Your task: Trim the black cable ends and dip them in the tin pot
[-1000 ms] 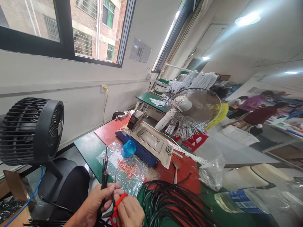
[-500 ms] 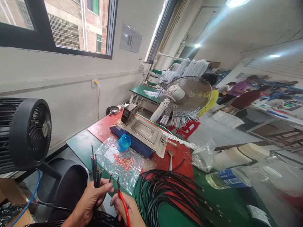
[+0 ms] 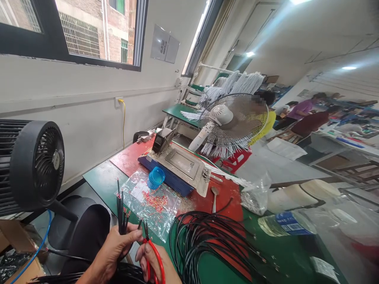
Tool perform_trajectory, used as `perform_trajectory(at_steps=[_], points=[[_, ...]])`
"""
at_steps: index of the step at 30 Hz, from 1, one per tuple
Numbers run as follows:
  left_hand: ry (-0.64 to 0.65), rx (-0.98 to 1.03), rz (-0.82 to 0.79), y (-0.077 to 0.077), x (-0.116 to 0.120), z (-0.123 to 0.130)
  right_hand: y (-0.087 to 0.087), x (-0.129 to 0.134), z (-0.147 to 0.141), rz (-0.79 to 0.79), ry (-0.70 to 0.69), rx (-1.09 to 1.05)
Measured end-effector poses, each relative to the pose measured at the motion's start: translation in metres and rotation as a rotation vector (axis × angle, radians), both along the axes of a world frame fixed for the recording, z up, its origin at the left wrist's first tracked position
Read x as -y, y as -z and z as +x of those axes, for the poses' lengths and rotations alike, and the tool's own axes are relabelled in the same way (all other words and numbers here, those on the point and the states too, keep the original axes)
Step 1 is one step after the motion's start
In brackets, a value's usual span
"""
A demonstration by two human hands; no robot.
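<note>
A bundle of thin black cables (image 3: 121,215) with reddish bared ends stands upright in my left hand (image 3: 114,246), whose fingers are closed round it. One cable end pokes up beside the left thumb. My right hand (image 3: 156,258) holds red-handled cutters (image 3: 156,256), their dark narrow blades pointing up close to that cable end. Whether the blades touch it, I cannot tell. Beyond the hands, red and yellow scraps (image 3: 155,201) lie on a clear plastic bag (image 3: 168,223). A coil of black cables (image 3: 189,240) rests on the table to the right.
A blue cup (image 3: 156,177) stands against a dusty blue-sided machine (image 3: 177,173). A spoon (image 3: 214,199) lies right of it. A black fan (image 3: 38,165) is at left, a white fan (image 3: 220,114) behind the table. Jars (image 3: 287,224) are at right; people sit farther back.
The red cutter handles have spread apart in my right hand, and the cutters have shifted slightly left toward the cable end. My left hand keeps its hold on the bundle.
</note>
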State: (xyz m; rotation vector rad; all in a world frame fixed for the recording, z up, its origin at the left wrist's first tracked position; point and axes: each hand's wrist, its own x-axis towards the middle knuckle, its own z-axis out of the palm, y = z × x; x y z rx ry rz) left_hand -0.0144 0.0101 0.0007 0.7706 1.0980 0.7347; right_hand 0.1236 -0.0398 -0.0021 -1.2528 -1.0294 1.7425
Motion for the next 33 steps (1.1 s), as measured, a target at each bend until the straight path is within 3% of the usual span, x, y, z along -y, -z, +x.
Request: perform_trajectory(at_steps=[7,12,19,26,33], points=[[-0.098,0.02,-0.053,-0.004,0.001,0.002,-0.01,0.003,0.001,-0.009,0.004,-0.013],[-0.081,0.073,-0.069,-0.006,0.002,0.004,-0.013,0.007,0.0,-0.049,0.003,-0.011],[-0.168,0.002,-0.048,0.0,0.003,0.007,-0.012,0.006,0.0,-0.077,0.039,-0.04],[-0.168,-0.058,-0.038,-0.003,0.002,0.009,-0.017,0.013,0.0,-0.124,0.058,0.016],[-0.087,-0.037,-0.041,-0.001,0.001,0.005,0.003,0.009,-0.009,-0.103,0.089,-0.012]])
